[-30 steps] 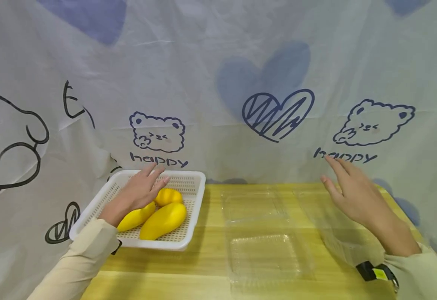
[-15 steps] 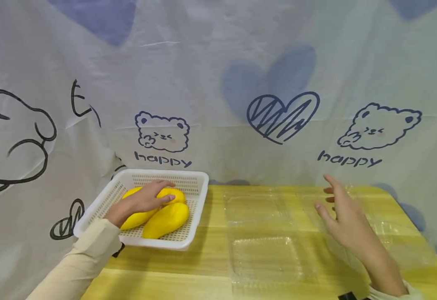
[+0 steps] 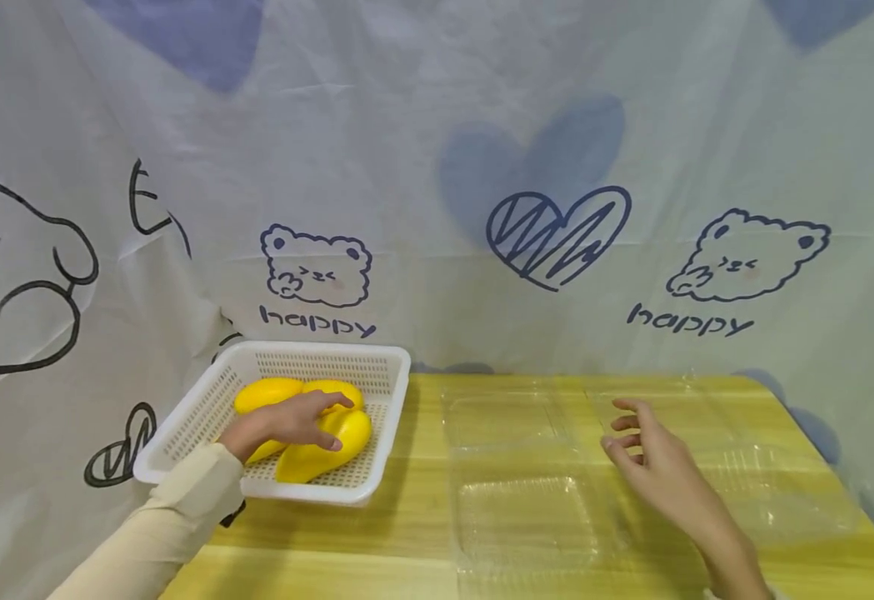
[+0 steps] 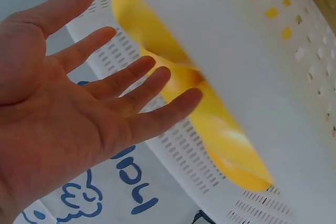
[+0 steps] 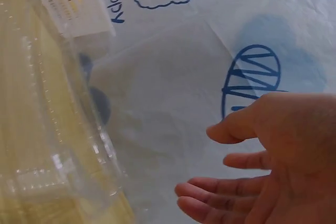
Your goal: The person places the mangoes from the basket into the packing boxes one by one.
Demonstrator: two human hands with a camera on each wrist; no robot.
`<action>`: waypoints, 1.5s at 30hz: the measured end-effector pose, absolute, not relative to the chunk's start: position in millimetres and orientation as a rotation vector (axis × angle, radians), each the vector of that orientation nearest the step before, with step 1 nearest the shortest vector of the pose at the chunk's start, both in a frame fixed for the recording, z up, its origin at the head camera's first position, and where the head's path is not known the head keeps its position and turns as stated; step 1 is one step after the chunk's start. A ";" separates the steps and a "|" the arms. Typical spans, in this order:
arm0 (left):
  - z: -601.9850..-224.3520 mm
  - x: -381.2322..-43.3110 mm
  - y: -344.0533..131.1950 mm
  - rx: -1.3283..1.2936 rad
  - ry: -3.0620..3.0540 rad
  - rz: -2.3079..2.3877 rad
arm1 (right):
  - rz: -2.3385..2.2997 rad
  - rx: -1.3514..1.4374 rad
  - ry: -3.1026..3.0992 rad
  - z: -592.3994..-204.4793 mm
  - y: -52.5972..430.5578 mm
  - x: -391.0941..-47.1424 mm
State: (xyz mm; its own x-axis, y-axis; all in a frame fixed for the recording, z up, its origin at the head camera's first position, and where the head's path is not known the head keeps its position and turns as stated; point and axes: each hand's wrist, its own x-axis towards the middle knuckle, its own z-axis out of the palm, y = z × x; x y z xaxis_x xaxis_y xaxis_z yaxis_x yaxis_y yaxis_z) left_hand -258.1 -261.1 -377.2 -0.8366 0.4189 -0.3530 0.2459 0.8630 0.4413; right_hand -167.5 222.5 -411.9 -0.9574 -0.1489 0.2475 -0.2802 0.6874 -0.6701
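In the head view my left hand is over a white perforated basket, its fingers spread just above several smooth yellow fruits shaped like mangoes. The left wrist view has the left hand's palm beside the yellow fruits, gripping none of them. On the right, my right hand hovers with relaxed, lightly bent fingers and nothing in them. It lies between an opened clear plastic box and another clear box; a clear box wall fills the left of the right wrist view.
A wooden table carries everything. Behind it and along both sides hangs a pale printed cloth with hearts and bears. The basket's raised rim surrounds the fruits.
My left hand has lowered toward the yellow fruits. My right hand has come down and leftward from over the right clear box, its fingers bending more.
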 end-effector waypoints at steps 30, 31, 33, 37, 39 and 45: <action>-389.8 -270.9 -252.9 0.167 2.477 0.345 | 1.034 0.160 -3.082 -440.6 205.4 -171.2; -389.3 -271.3 -252.5 0.172 2.480 0.340 | 1.017 0.163 -3.078 -441.1 206.0 -171.0; -388.2 -272.5 -251.9 0.178 2.483 0.342 | 0.985 0.177 -3.071 -442.3 207.0 -170.1; -387.0 -274.2 -253.3 0.170 2.480 0.352 | 0.987 0.233 -3.051 -446.0 207.8 -168.6; -386.2 -274.3 -254.7 0.162 2.478 0.361 | 1.009 0.271 -3.041 -448.7 207.9 -168.3; -381.5 -268.4 -258.5 0.175 2.496 0.416 | 0.950 0.333 -3.050 -456.7 207.4 -169.0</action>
